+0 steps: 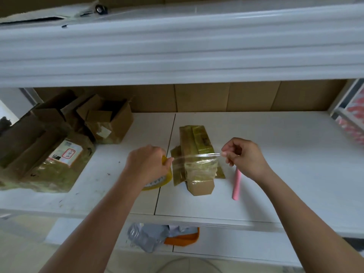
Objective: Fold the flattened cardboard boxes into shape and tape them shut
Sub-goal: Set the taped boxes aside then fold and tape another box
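A small flattened cardboard box (197, 150), covered in yellowish tape, lies on the white shelf (275, 154) in the middle. My left hand (147, 164) grips a yellow tape roll (157, 183) just left of the box. My right hand (244, 158) pinches the free end of a clear tape strip (197, 157). The strip is stretched between both hands, across and just above the box. A pink stick-like tool (236, 186) also sits in my right hand and points down toward the shelf's front.
Several used cardboard boxes (65, 138) are piled at the shelf's left. An upper white shelf (177, 52) overhangs the work area. Below the front edge are an orange bin (183, 238) and grey plastic bags (145, 235). Cardboard lines the back wall.
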The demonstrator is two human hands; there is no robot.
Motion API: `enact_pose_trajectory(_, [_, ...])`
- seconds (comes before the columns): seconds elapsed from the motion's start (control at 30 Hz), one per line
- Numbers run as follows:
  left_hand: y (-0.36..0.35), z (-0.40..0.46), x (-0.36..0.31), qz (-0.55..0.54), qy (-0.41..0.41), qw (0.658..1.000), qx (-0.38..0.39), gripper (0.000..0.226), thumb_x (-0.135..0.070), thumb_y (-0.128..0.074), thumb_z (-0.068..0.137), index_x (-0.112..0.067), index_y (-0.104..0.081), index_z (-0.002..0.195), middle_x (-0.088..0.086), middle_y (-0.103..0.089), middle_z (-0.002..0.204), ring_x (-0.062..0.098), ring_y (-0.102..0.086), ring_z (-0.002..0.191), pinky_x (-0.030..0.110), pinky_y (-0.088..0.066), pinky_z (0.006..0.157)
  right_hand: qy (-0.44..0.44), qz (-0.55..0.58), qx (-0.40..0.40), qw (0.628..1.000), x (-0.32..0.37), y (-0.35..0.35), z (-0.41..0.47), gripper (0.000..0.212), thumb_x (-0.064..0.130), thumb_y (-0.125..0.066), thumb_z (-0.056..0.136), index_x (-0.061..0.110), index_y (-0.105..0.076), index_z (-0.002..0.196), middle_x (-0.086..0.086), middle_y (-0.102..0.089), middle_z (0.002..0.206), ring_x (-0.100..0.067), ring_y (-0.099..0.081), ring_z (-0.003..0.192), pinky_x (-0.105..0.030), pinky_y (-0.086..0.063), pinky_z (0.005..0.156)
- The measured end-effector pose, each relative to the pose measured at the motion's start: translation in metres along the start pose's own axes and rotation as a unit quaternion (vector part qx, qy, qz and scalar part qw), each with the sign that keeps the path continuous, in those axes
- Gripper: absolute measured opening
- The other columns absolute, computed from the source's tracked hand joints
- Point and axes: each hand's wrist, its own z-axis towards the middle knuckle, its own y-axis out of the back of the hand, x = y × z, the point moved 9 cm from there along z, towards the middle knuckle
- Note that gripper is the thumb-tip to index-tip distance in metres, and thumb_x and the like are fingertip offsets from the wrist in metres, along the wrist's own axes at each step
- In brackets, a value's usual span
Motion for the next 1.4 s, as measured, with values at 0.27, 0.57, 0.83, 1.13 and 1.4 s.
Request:
enact_pose_trajectory(0.27, [-0.026,0.007,-0.009,0.020,0.016,0.999,0.047,0.042,-0.058,-0.042,0.096,-0.022,-0.063,0.093,-0.008,-0.049,0.071,0.014,-0.053,0.069,0.027,-0.039,0.063,-0.051,0.019,0.034,0.998,-0.036,-0.016,0.006,0.013,-0.012,-0.060,0.087,-0.001,-0.065,0.081,-0.010,-0.060,0.063,-0.009,-0.054,0.046,-0.016,-0.047,0.050])
enact_pose_trajectory(0.57, [-0.040,0.016,-0.030,0.076,-0.023,0.995,0.056,0.041,-0.059,-0.043,0.093,-0.025,-0.065,0.099,-0.005,-0.056,0.079,0.018,-0.058,0.076,0.029,-0.038,0.065,-0.116,0.102,0.091,0.984,-0.052,-0.037,0.009,0.020,-0.016,-0.055,0.087,0.001,-0.059,0.078,-0.012,-0.055,0.063,-0.017,-0.054,0.050,-0.024,-0.044,0.044])
enact_pose_trajectory(0.83, [-0.041,0.016,-0.030,0.075,-0.029,0.995,0.060,0.038,-0.058,-0.044,0.093,-0.027,-0.065,0.097,-0.007,-0.051,0.074,0.015,-0.051,0.070,0.028,-0.036,0.064,-0.062,-0.156,0.065,0.984,-0.045,-0.027,0.013,0.021,0.015,-0.078,0.079,0.027,-0.062,0.084,0.016,-0.066,0.089,-0.004,-0.063,0.081,-0.030,-0.046,0.069])
enact_pose_trajectory(1.13, [-0.037,0.012,-0.031,0.058,-0.019,0.997,0.056,0.037,-0.056,-0.044,0.093,-0.025,-0.065,0.096,-0.006,-0.049,0.075,0.016,-0.048,0.071,0.029,-0.034,0.065,0.053,-0.053,-0.047,0.996,-0.011,-0.014,0.002,0.022,-0.005,-0.056,0.090,0.013,-0.068,0.091,0.004,-0.067,0.077,-0.014,-0.067,0.064,-0.040,-0.058,0.067])
enact_pose_trajectory(1.4, [-0.034,0.009,-0.032,0.020,-0.014,0.998,0.051,0.034,-0.053,-0.047,0.092,-0.024,-0.062,0.088,-0.006,-0.056,0.077,0.020,-0.061,0.080,0.028,-0.036,0.064,0.246,-0.235,-0.060,0.938,0.042,-0.044,-0.033,0.020,0.010,-0.071,0.083,0.015,-0.073,0.102,-0.001,-0.071,0.100,-0.020,-0.067,0.090,-0.024,-0.049,0.076])
